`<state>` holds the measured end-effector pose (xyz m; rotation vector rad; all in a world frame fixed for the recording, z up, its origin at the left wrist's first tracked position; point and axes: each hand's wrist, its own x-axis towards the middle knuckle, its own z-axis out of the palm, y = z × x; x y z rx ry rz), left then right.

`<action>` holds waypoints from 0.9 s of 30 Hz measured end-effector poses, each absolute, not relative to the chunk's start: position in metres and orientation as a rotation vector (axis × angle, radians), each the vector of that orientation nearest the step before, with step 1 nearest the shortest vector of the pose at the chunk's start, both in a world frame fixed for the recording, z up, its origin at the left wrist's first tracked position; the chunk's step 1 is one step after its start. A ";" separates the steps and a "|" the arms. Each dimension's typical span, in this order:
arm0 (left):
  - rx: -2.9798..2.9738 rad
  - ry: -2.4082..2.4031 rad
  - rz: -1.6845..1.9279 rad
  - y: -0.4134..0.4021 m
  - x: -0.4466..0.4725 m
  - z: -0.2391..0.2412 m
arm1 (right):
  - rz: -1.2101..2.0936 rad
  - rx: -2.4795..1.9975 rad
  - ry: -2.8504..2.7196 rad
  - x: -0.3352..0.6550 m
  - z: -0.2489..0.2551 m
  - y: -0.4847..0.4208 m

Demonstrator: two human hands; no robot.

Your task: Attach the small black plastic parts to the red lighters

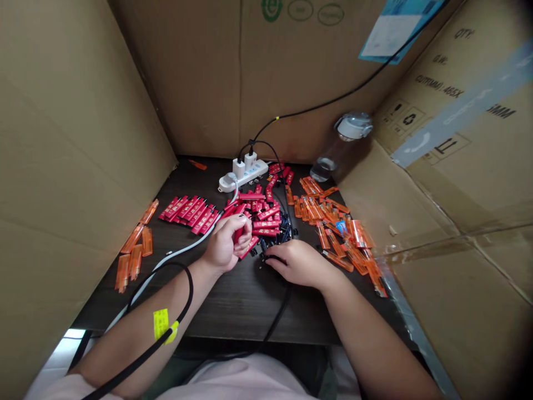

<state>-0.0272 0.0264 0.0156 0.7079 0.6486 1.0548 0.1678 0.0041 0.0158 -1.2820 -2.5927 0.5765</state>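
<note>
The left hand (227, 241) is curled round a red piece (239, 232). Just right of that grip, the right hand (302, 262) has its fingertips at small black parts (285, 229); whether they pinch one, I cannot tell. Loose red pieces (266, 224) lie just beyond both hands, a red row (194, 213) left of the grip, orange pieces (313, 209) to its right, a power strip (246, 179) farther back.

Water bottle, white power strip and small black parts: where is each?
Water bottle (336, 148): head view, on its clear body.
White power strip (245, 179): head view, on its side.
Small black parts (283, 232): head view, mid-pile.
</note>
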 end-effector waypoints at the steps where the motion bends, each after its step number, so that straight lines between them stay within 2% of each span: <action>1: 0.704 0.632 1.052 0.026 -0.027 0.016 | 0.537 -1.316 -2.598 0.169 0.015 0.005; 10: 0.666 0.475 0.979 0.024 -0.028 0.017 | 0.427 -1.370 -2.577 0.168 0.008 0.009; 27: 0.679 0.609 0.944 0.022 -0.022 0.016 | 0.218 -1.683 -2.719 0.134 0.008 -0.001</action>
